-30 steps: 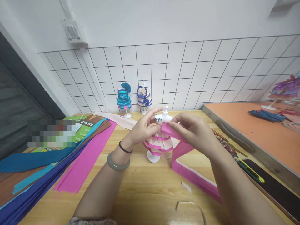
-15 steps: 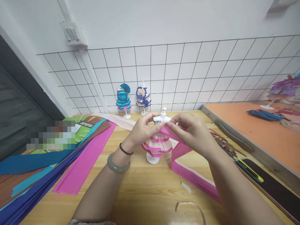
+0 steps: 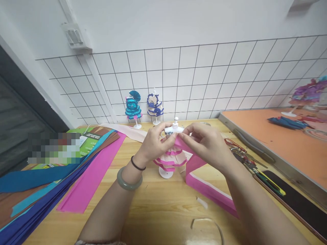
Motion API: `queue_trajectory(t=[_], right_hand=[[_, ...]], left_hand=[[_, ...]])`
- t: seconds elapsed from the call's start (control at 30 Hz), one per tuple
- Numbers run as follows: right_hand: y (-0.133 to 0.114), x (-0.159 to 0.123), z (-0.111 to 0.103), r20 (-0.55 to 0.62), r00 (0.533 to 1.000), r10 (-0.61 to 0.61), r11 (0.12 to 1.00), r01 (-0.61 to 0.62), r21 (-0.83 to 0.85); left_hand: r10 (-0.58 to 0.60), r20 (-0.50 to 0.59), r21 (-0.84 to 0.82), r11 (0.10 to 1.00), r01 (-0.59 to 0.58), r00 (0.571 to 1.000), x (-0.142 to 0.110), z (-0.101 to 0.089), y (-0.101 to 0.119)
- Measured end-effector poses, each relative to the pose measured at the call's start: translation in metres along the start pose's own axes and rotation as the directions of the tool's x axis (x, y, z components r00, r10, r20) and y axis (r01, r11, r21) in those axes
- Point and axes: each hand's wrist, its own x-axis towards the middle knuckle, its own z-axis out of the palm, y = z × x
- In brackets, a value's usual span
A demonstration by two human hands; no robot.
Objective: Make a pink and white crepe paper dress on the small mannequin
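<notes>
A small white dress form (image 3: pixel 175 129) stands upright on its round base, wearing a layered cream skirt (image 3: pixel 176 159) with pink edges. My left hand (image 3: pixel 158 140) closes around the form's left side, its thumb pressing the end of a pink crepe paper strip (image 3: pixel 212 190) at the waist. From the right, my right hand (image 3: pixel 204 141) pinches the same strip close to the left thumb. The rest of the strip, with a pale edge, folds down onto the table under my right forearm. The fingertips partly cover the bodice.
Brown, blue and pink paper strips (image 3: pixel 94 173) lie at left. Two dressed forms (image 3: pixel 133 108) stand by the wall grid. At right are scissors (image 3: pixel 270 182), a dark phone (image 3: pixel 296 204) and a raised orange board (image 3: pixel 286 143). A bent wire (image 3: pixel 212 221) lies in front.
The camera view shifts slightly. Both hands stay at the form's waist with the pink strip, and the fingers move only a little.
</notes>
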Motion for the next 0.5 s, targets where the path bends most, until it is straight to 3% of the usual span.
queue_trajectory(t=[0.37, 0.5], right_hand=[[-0.0009, -0.0006, 0.0006, 0.002, 1.0, 0.007, 1.0, -0.007, -0.01], [-0.0002, -0.0003, 0.0008, -0.006, 1.0, -0.017, 1.0, 0.017, -0.013]], left_hand=[[-0.006, 0.108, -0.06, 0.998, 0.012, 0.994, -0.0016, -0.0048, 0.0029], [-0.043, 0.053, -0.015, 0.999, 0.044, 0.998, -0.0014, -0.0026, 0.0039]])
